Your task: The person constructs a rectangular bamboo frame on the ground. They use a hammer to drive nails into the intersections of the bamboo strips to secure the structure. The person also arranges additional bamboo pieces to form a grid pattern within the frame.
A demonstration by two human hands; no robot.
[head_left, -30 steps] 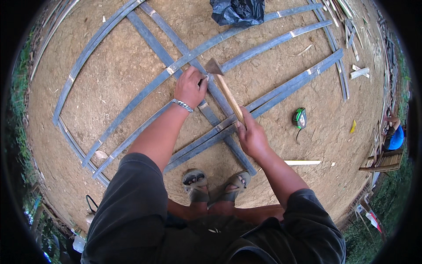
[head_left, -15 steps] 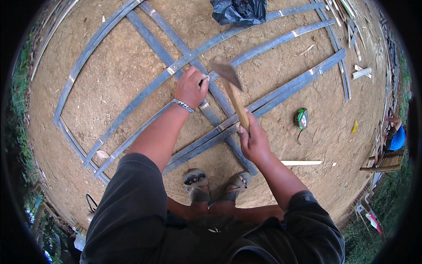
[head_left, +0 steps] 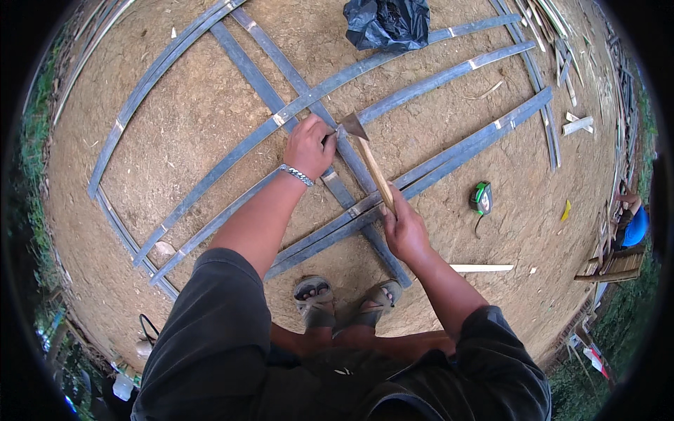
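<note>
My right hand (head_left: 405, 228) is closed round the wooden handle of a hammer (head_left: 375, 172). Its dark, tapering metal head rests at, or just over, a crossing of the frame, right beside my left fingers. My left hand (head_left: 309, 149), with a chain bracelet at its wrist, is closed in a pinch over the same crossing; what it pinches is too small and hidden to make out. Beneath both hands lies a frame of long dark slats (head_left: 210, 168), crossing one another on the ground, with pale bands along them.
A black plastic bag (head_left: 387, 24) lies at the far edge of the frame. To the right are a green and black tape measure (head_left: 481, 198), a pale wood strip (head_left: 481, 268) and scrap pieces (head_left: 577, 125). My sandalled feet (head_left: 314, 291) stand at the near side. A person in blue (head_left: 635, 226) is far right.
The hammer head has come down from above the crossing to beside my left fingers. My left hand stays at the crossing. The whole view has shifted slightly.
</note>
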